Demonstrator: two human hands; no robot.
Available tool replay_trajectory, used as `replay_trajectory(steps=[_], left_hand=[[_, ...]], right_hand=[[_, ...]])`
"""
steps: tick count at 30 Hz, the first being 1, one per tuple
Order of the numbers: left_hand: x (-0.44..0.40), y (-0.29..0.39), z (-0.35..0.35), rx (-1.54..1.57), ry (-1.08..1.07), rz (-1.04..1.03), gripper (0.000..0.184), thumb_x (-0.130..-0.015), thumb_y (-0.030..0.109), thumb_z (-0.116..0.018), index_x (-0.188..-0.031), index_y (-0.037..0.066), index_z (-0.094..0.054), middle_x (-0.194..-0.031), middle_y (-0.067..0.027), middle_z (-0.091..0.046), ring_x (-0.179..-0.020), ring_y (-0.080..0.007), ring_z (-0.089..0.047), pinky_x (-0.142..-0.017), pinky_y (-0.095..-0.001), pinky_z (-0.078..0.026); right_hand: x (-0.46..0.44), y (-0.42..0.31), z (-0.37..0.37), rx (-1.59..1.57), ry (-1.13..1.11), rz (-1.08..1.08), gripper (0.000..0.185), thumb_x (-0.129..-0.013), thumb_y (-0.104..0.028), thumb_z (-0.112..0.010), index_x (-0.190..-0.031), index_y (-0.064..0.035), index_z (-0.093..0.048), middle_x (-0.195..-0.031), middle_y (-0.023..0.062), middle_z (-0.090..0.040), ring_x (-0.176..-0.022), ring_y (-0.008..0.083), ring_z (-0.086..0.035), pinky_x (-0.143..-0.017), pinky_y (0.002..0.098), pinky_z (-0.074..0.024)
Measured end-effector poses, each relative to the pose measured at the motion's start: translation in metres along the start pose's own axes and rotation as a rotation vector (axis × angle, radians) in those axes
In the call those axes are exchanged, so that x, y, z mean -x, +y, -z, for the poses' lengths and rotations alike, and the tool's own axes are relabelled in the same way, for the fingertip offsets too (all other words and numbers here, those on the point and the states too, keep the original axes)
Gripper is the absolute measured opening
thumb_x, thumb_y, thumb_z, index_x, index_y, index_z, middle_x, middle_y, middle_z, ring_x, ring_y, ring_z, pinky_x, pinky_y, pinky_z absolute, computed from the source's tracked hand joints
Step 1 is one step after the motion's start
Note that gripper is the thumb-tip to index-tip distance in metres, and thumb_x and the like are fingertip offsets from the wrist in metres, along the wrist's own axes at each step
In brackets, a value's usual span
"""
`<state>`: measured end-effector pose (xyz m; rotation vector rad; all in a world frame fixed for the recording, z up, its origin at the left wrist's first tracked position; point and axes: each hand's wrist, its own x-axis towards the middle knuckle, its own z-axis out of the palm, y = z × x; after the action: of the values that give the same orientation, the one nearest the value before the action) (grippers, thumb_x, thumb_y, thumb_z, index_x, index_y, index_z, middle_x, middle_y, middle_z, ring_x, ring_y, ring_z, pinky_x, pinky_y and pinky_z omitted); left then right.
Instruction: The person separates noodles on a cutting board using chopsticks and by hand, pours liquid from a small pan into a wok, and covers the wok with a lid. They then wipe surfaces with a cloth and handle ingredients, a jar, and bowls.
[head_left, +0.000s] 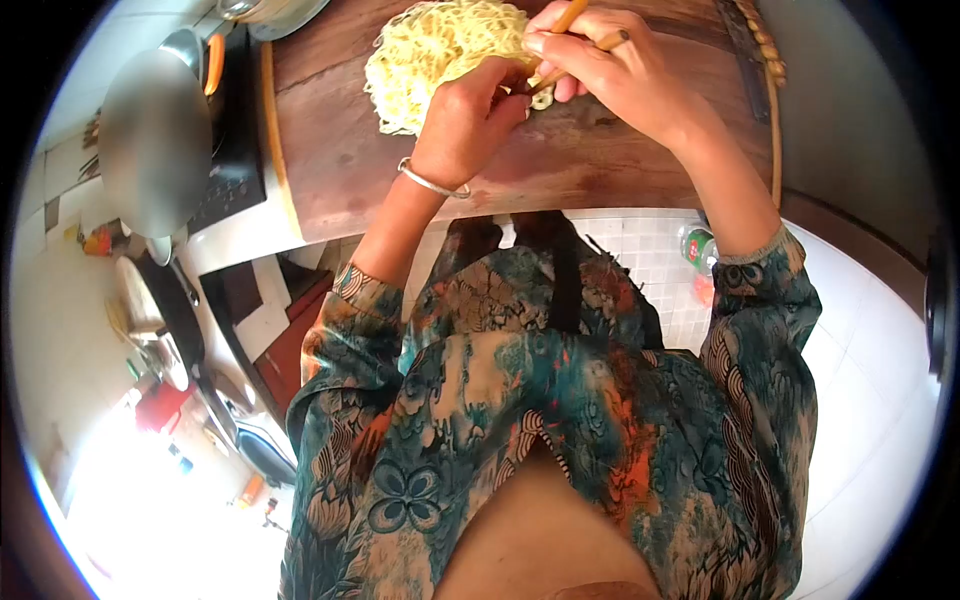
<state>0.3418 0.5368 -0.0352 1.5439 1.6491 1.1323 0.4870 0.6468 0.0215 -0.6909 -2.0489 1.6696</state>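
In my right hand (pixel 610 70) I grip two wooden sticks (pixel 611 41), while the fingers of my left hand (pixel 470 118) bend together near one stick's end (what they pinch, I cannot tell), beside yellow noodles (pixel 432 50) heaped on the wooden board (pixel 600 175).

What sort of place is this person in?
Most likely a kitchen, perhaps in a home. A heap of noodles lies on a large wooden board, and beside the board is a black panel that looks like a cooktop.
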Motion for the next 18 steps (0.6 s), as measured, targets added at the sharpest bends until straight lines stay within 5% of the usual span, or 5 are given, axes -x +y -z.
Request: replay_trajectory(steps=[2, 6, 10, 14, 18], left_hand=[[0.016, -0.003, 0.017, 0.05, -0.055, 0.113, 0.023, -0.077, 0.006, -0.061, -0.099, 0.0, -0.058, -0.078, -0.0135, -0.065, -0.071, -0.0255, -0.064, -0.065, -0.0317, -0.05], [0.034, -0.027, 0.005, 0.038, -0.072, 0.2, 0.018, -0.077, 0.007, -0.061, -0.093, 0.0, -0.056, -0.074, -0.015, -0.062, -0.068, -0.0274, -0.063, -0.063, -0.0335, -0.049], [0.011, -0.024, -0.006, -0.085, 0.06, 0.126, 0.014, -0.074, 0.007, -0.06, -0.086, 0.0, -0.055, -0.074, -0.0186, -0.061, -0.067, -0.0342, -0.061, -0.06, -0.0365, -0.048], [0.008, -0.019, -0.001, -0.119, 0.09, 0.089, 0.016, -0.074, 0.006, -0.06, -0.088, 0.0, -0.057, -0.074, -0.0167, -0.062, -0.065, -0.0315, -0.062, -0.06, -0.0362, -0.048], [0.021, -0.005, 0.001, -0.032, 0.019, 0.128, 0.017, -0.074, 0.006, -0.061, -0.09, 0.0, -0.057, -0.075, -0.0149, -0.063, -0.066, -0.0265, -0.063, -0.061, -0.0343, -0.049]], right_hand=[[0.0, 0.005, -0.012, -0.023, -0.067, -0.065, 0.025, -0.09, -0.02, -0.052, -0.092, 0.0032, -0.06, -0.074, 0.0064, -0.06, -0.056, 0.0103, -0.056, -0.053, 0.0217, -0.0465], [-0.01, 0.03, -0.034, 0.182, -0.127, 0.003, 0.024, -0.086, -0.02, -0.053, -0.077, 0.0022, -0.059, -0.065, 0.0131, -0.06, -0.051, 0.0205, -0.061, -0.053, 0.0333, -0.0478], [-0.021, 0.023, -0.027, 0.128, -0.046, 0.031, 0.025, -0.089, -0.02, -0.054, -0.083, 0.0038, -0.059, -0.066, 0.0053, -0.058, -0.058, 0.011, -0.059, -0.053, 0.0247, -0.0478], [-0.022, 0.013, -0.024, 0.317, 0.077, 0.266, 0.027, -0.081, -0.015, -0.059, -0.063, 0.0036, -0.051, -0.061, 0.0221, -0.053, -0.054, 0.033, -0.056, -0.049, 0.0414, -0.0411], [-0.002, 0.002, -0.025, 0.091, -0.096, -0.046, 0.026, -0.089, -0.018, -0.053, -0.078, 0.0043, -0.057, -0.065, 0.0063, -0.058, -0.056, 0.0115, -0.058, -0.053, 0.0247, -0.0476]])
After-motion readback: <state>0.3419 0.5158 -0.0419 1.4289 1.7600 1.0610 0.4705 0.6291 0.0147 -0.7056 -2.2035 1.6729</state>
